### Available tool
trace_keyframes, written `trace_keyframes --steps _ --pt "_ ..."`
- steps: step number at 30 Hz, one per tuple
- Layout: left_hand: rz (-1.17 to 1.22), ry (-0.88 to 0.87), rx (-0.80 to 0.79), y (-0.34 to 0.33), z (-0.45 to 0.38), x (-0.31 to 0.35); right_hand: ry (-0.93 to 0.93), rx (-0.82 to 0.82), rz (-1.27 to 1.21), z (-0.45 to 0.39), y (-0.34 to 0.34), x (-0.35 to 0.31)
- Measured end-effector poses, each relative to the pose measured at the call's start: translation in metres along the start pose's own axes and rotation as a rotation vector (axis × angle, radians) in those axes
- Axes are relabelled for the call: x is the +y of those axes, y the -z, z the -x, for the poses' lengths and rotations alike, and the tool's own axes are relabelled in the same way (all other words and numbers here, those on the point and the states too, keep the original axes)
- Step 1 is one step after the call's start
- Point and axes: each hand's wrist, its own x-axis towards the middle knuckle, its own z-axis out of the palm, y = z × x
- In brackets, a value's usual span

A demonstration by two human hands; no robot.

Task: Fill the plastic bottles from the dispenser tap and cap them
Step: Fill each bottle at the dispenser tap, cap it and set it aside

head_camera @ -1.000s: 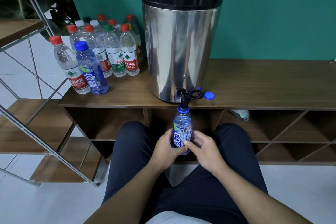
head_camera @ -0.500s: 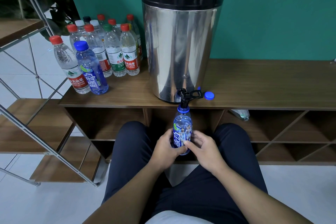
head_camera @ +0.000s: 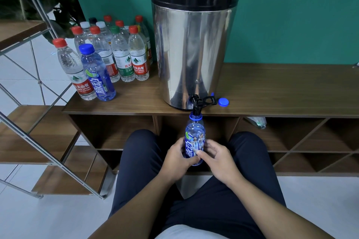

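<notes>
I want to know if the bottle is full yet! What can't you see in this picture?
- Water level in the blue bottle, head view: the printed label and both hands, left hand and right hand, cover it.
- Any stream from the tap: the spout sits in the bottle neck.
- How much is left in the dispenser: its steel wall is opaque.
- Back-row bottles: front ones hide them.
</notes>
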Motion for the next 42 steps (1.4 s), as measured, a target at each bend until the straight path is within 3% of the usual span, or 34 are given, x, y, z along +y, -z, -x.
trace_keyframes --steps 42 --pt "-0.002 0.001 0.01 -0.0004 -0.0011 -0.0014 0.006 0.0 -0.005 0.0001 -0.0013 -0.0004"
